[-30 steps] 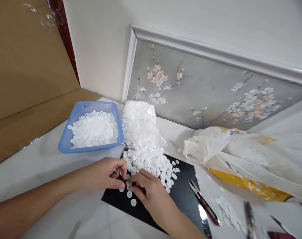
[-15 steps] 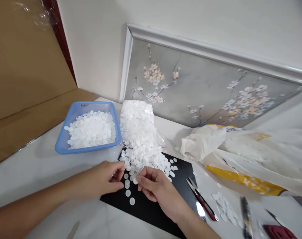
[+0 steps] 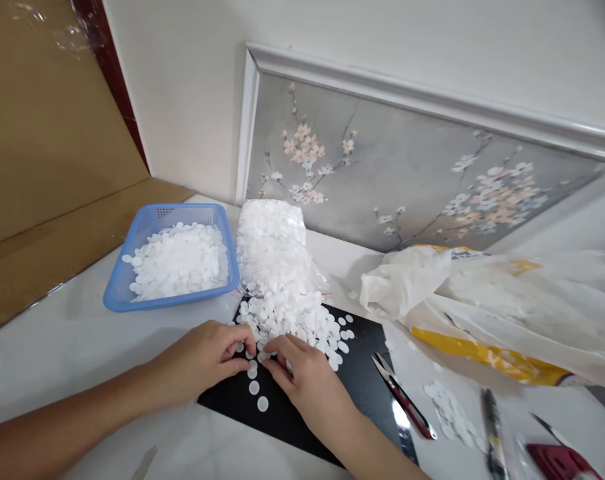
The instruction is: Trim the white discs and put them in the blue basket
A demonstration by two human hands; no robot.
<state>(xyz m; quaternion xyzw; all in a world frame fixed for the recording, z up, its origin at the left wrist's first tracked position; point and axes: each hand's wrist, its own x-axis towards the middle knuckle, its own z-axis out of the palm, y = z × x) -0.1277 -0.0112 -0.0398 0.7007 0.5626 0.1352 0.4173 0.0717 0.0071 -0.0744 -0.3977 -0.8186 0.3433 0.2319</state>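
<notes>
My left hand (image 3: 217, 357) is over the left side of a black board (image 3: 367, 373), its thumb and index finger curved and apart beside some loose white discs. Close to it, my right hand (image 3: 307, 373) has its thumb and index finger around a small white disc (image 3: 265, 357). Just behind the fingers lies a heap of white discs (image 3: 292, 313), spilling from a clear plastic bag (image 3: 270, 233). In front of my fingertips, a few single discs (image 3: 262, 404) lie in a short row on the board.
A blue basket (image 3: 113, 293) full of white discs stands at the left. Red-handled thread snips (image 3: 407, 400) lie on the board's right edge. Farther right are a small pile of discs (image 3: 452, 413), a pen-like tool (image 3: 492, 427) and a large white-and-yellow bag (image 3: 482, 307). A framed flower picture (image 3: 412, 167) leans behind.
My right hand has moved slightly left and up towards the heap, and its fingers are now close to my left fingertips. The left hand has barely shifted. The view has moved slightly.
</notes>
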